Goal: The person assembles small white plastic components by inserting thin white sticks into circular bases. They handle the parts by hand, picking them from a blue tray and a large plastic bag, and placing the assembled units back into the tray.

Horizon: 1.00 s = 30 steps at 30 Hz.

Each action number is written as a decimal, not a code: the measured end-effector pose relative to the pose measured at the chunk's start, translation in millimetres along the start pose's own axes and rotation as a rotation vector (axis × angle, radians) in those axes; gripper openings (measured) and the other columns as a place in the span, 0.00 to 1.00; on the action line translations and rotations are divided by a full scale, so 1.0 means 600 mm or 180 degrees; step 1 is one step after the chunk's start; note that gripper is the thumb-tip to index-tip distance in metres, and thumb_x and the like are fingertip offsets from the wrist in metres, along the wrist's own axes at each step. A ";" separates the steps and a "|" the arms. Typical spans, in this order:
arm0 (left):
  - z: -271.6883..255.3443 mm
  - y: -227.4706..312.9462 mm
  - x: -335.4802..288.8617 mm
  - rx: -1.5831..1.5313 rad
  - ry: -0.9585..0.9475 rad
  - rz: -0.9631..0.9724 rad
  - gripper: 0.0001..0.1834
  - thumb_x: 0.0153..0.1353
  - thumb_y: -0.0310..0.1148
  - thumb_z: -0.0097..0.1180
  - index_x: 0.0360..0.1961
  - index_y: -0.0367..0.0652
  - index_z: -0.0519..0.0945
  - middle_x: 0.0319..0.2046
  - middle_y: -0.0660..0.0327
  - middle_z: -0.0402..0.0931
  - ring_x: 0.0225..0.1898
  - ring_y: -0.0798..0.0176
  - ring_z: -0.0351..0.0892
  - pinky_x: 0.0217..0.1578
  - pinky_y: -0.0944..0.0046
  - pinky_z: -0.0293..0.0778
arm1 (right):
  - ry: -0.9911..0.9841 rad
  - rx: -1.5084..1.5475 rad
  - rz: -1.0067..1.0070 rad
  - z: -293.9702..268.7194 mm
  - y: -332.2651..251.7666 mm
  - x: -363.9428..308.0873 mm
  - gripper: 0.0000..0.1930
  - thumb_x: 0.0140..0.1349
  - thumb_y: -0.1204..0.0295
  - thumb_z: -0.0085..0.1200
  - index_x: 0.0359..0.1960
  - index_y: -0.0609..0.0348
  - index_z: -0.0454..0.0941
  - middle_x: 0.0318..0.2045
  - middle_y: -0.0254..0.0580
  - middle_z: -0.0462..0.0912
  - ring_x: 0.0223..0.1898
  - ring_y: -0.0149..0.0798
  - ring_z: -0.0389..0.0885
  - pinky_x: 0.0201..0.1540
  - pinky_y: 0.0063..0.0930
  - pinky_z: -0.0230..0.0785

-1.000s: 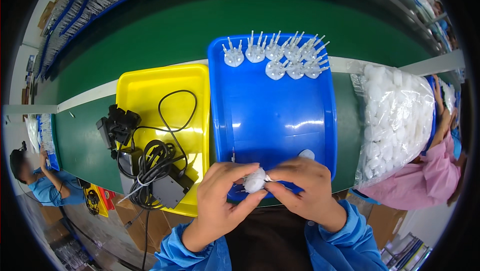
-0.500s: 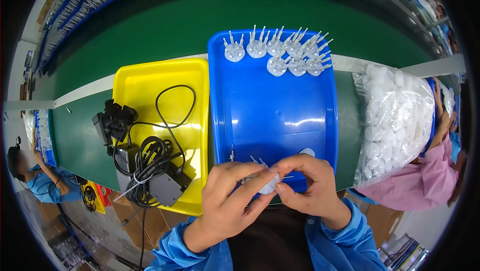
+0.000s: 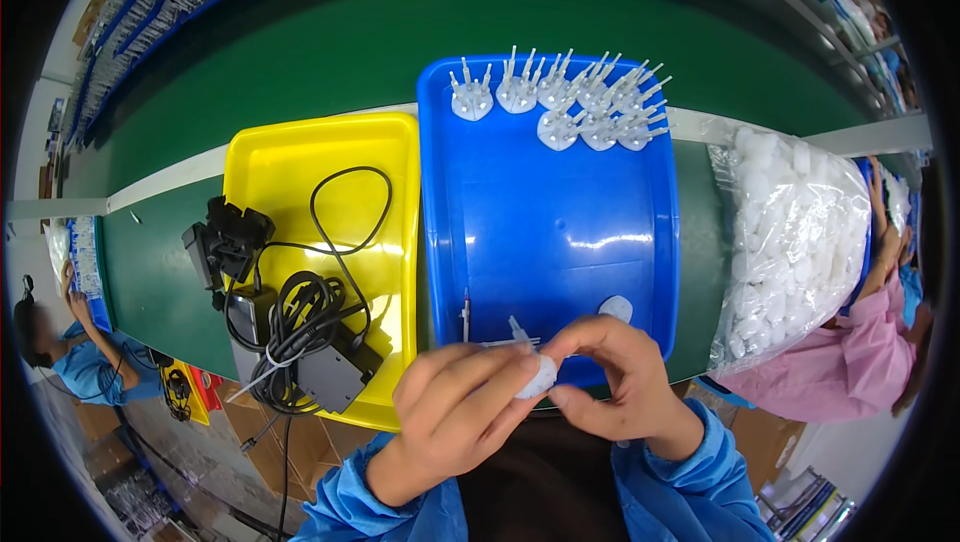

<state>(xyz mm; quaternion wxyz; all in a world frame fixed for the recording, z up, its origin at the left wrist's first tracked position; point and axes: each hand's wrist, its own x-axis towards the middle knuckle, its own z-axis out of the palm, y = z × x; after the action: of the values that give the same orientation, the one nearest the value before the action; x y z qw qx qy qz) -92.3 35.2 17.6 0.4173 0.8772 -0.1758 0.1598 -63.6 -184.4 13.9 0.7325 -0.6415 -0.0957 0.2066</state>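
Note:
Near the blue tray's front edge, my left hand (image 3: 462, 412) is closed on a white plastic disc with thin prongs (image 3: 540, 379). The prongs point away from me, partly hidden behind my fingers. My right hand (image 3: 622, 382) has its thumb and index finger at the disc's right edge, pinching it. Just beyond my right hand, a flat white disc (image 3: 615, 309) lies in the blue tray (image 3: 550, 202). A slim pen-like tool (image 3: 465, 316) rests by the tray's left side. Several pronged white discs (image 3: 598, 130) stand together at the tray's far end.
On the left, a yellow tray (image 3: 290, 157) holds a black coiled cable (image 3: 315, 317) and dark boxy devices (image 3: 232, 247). To the right sits a clear bag of white pieces (image 3: 795, 242). A person in pink (image 3: 840, 367) works beyond it; another in blue (image 3: 95, 372) sits far left.
Both hands still hold the pronged disc, which has turned between them. My right thumb and index finger have spread slightly, and the flat disc in the tray is more fully uncovered.

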 end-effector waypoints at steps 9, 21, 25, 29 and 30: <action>-0.041 -0.019 -0.089 -0.0395 -0.0089 0.0475 0.21 0.58 0.37 0.81 0.54 0.59 0.91 0.55 0.55 0.87 0.46 0.51 0.86 0.44 0.56 0.85 | -0.0407 -0.1669 -0.0456 0.016 0.006 0.012 0.09 0.61 0.74 0.76 0.40 0.57 0.88 0.32 0.35 0.91 0.31 0.34 0.91 0.35 0.29 0.83; -0.055 -0.023 -0.054 -0.1430 0.0088 -0.1684 0.16 0.76 0.24 0.64 0.61 0.33 0.86 0.54 0.45 0.89 0.51 0.58 0.88 0.54 0.59 0.84 | -0.1083 -0.4676 -0.2004 0.016 0.004 0.110 0.05 0.58 0.70 0.64 0.36 0.49 0.86 0.34 0.32 0.79 0.40 0.38 0.82 0.49 0.37 0.74; -0.033 -0.024 -0.040 -0.1821 -0.0192 -0.1925 0.20 0.75 0.18 0.63 0.66 0.32 0.82 0.57 0.46 0.89 0.55 0.61 0.89 0.59 0.59 0.83 | -0.0066 -0.2289 -0.0853 -0.010 -0.041 0.076 0.14 0.55 0.83 0.69 0.42 0.57 0.88 0.38 0.39 0.89 0.36 0.44 0.90 0.39 0.36 0.82; -0.012 -0.027 -0.011 -0.1913 -0.0605 -0.1836 0.21 0.73 0.17 0.64 0.66 0.33 0.83 0.58 0.46 0.89 0.55 0.60 0.90 0.59 0.61 0.83 | 0.0641 -0.0466 -0.0564 0.003 -0.003 0.024 0.09 0.63 0.78 0.76 0.44 0.55 0.92 0.35 0.46 0.94 0.37 0.40 0.95 0.40 0.26 0.83; -0.009 -0.027 -0.005 -0.1892 -0.0639 -0.1791 0.21 0.73 0.17 0.64 0.66 0.33 0.83 0.58 0.45 0.89 0.55 0.60 0.90 0.59 0.61 0.83 | 0.0648 -0.0849 -0.0598 0.002 0.000 0.019 0.09 0.62 0.77 0.77 0.44 0.55 0.93 0.33 0.44 0.93 0.35 0.39 0.94 0.38 0.26 0.83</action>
<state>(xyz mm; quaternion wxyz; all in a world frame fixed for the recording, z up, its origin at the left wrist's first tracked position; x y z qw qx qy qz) -88.6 49.4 8.8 0.6603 0.7437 -0.0076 -0.1043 -54.1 -178.6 13.0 0.6630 -0.7387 -0.1071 0.0568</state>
